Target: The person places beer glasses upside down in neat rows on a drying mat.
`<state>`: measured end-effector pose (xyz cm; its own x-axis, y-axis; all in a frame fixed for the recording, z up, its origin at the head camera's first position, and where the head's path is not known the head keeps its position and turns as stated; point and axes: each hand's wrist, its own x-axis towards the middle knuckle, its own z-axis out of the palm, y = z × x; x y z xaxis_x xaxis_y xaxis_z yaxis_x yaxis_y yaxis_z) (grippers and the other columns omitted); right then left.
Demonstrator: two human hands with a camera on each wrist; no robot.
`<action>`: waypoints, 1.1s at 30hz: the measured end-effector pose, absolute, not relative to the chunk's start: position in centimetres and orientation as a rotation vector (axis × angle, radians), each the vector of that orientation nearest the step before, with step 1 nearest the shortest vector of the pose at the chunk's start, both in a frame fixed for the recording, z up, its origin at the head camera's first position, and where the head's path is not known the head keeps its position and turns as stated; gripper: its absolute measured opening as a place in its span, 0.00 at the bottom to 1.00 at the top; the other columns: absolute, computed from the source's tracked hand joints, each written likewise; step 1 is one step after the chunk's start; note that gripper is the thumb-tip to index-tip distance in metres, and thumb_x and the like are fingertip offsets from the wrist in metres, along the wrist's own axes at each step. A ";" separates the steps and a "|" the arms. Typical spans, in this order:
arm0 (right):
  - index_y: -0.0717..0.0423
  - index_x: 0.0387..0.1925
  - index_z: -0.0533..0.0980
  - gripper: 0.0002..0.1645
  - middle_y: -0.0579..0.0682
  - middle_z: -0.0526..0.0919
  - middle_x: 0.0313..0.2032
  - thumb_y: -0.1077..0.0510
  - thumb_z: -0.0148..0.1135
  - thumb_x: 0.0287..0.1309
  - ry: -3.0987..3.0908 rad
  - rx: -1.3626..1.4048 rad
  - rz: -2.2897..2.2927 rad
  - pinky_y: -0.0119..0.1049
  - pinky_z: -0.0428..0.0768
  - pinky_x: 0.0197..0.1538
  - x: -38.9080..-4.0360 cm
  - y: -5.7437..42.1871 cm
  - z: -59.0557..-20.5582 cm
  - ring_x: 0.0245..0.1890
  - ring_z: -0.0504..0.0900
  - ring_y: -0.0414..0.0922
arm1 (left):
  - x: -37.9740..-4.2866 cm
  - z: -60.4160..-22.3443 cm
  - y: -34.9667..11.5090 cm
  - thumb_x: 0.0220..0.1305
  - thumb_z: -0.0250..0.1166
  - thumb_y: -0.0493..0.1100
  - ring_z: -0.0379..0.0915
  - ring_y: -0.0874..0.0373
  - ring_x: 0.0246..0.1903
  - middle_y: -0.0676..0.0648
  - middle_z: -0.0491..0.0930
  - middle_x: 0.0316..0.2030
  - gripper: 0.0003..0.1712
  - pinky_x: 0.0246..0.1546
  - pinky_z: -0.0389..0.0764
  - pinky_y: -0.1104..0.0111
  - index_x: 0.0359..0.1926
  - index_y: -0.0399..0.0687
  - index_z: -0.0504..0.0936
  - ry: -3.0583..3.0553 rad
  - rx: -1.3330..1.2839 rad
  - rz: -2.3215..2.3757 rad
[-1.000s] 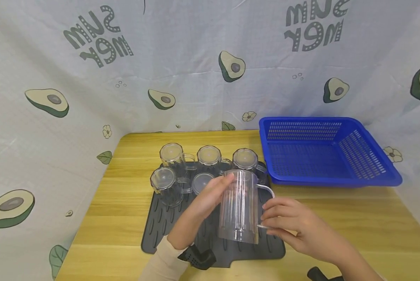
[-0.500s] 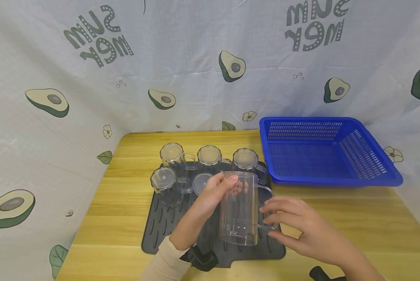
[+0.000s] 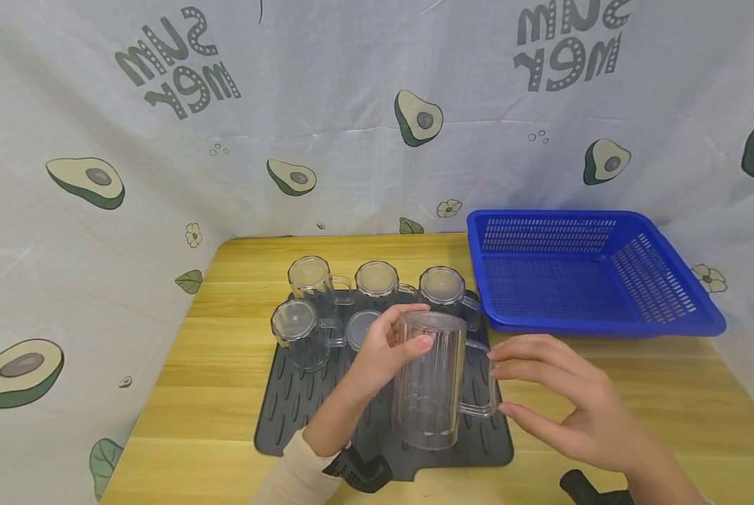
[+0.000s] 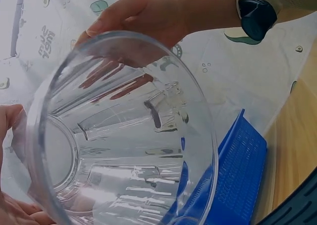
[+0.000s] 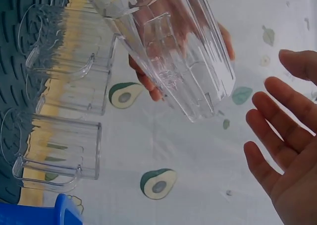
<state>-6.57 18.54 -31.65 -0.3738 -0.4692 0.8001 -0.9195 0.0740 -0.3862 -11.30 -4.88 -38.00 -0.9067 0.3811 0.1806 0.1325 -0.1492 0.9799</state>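
My left hand (image 3: 386, 351) grips a clear plastic mug (image 3: 428, 386) near its raised base, thumb across the front. Held upside down above the dark drying mat, the mug points its handle to the right. Its open rim (image 4: 215, 150) faces the left wrist camera, where part of my left hand (image 4: 15, 205) shows at the left edge. My right hand (image 3: 572, 400) hovers beside the handle with thumb and fingers spread. In the right wrist view, that right hand (image 5: 287, 136) has loosely bent, parted fingers holding nothing, while left fingers (image 5: 143, 79) show behind the mug.
Several clear mugs (image 3: 293, 321) stand upside down on the dark ribbed mat (image 3: 282, 414), in rows toward the back. A blue perforated basket (image 3: 604, 326) sits at the back right of the wooden table (image 3: 187, 393). A printed cloth (image 3: 351, 140) hangs behind.
The right hand has drawn off the handle to the right, its fingers spreading. The left hand still holds the mug, which has turned and tilted slightly; its thumb has shifted lower.
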 end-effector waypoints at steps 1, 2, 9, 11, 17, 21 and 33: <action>0.69 0.41 0.81 0.17 0.57 0.81 0.48 0.56 0.63 0.64 -1.877 1.375 1.260 0.30 0.69 0.60 -6.6 18.5 -31.5 0.54 0.75 0.45 | -11.3 -38.1 -4.9 0.55 0.67 0.67 0.60 0.63 0.27 0.52 0.64 0.29 0.48 0.29 0.66 0.72 0.62 0.34 0.71 1.921 0.619 2.197; 0.69 0.42 0.81 0.17 0.57 0.81 0.48 0.56 0.63 0.64 -1.878 1.372 1.261 0.30 0.69 0.60 -6.6 18.5 -31.5 0.54 0.75 0.45 | -11.3 -38.1 -4.8 0.55 0.67 0.67 0.63 0.64 0.27 0.53 0.66 0.29 0.48 0.28 0.68 0.73 0.63 0.33 0.70 1.904 0.644 2.211; 0.70 0.44 0.80 0.19 0.55 0.81 0.47 0.54 0.61 0.66 -1.920 1.302 1.228 0.30 0.69 0.59 -6.8 18.6 -31.5 0.54 0.75 0.44 | -11.2 -38.5 -4.9 0.56 0.67 0.66 0.66 0.65 0.26 0.52 0.74 0.40 0.49 0.23 0.66 0.74 0.63 0.32 0.68 1.924 0.874 2.243; 0.70 0.45 0.79 0.20 0.55 0.82 0.47 0.53 0.61 0.66 -1.926 1.285 1.224 0.31 0.69 0.59 -7.0 18.6 -31.6 0.54 0.76 0.44 | -11.1 -38.6 -4.9 0.55 0.68 0.66 0.70 0.64 0.30 0.46 0.76 0.43 0.49 0.25 0.69 0.73 0.62 0.31 0.67 1.922 0.928 2.245; 0.72 0.46 0.79 0.23 0.56 0.82 0.47 0.53 0.61 0.66 -1.934 1.254 1.227 0.30 0.70 0.59 -7.5 18.9 -32.4 0.54 0.76 0.44 | -11.1 -38.7 -4.9 0.56 0.69 0.63 0.77 0.54 0.47 0.30 0.77 0.49 0.48 0.47 0.80 0.62 0.63 0.29 0.65 1.909 1.089 2.229; 0.72 0.47 0.79 0.25 0.56 0.82 0.47 0.49 0.61 0.66 -1.995 1.207 1.211 0.30 0.70 0.60 -7.7 19.3 -33.2 0.54 0.76 0.43 | -11.1 -39.0 -5.0 0.57 0.68 0.62 0.77 0.51 0.48 0.29 0.76 0.49 0.48 0.49 0.79 0.60 0.64 0.30 0.65 1.953 1.163 2.207; 0.62 0.57 0.76 0.28 0.52 0.81 0.53 0.62 0.72 0.53 -2.256 1.072 1.228 0.27 0.67 0.62 -8.1 19.8 -34.9 0.58 0.74 0.40 | -11.1 -39.1 -5.1 0.46 0.71 0.34 0.76 0.46 0.51 0.31 0.75 0.53 0.45 0.51 0.79 0.59 0.66 0.33 0.63 1.991 1.210 2.176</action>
<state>-8.06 19.80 -34.92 -0.6492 -0.4496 0.6135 -0.7593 0.3358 -0.5574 -11.13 -5.14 -39.14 -0.7111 0.4421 0.5467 0.5054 -0.2191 0.8346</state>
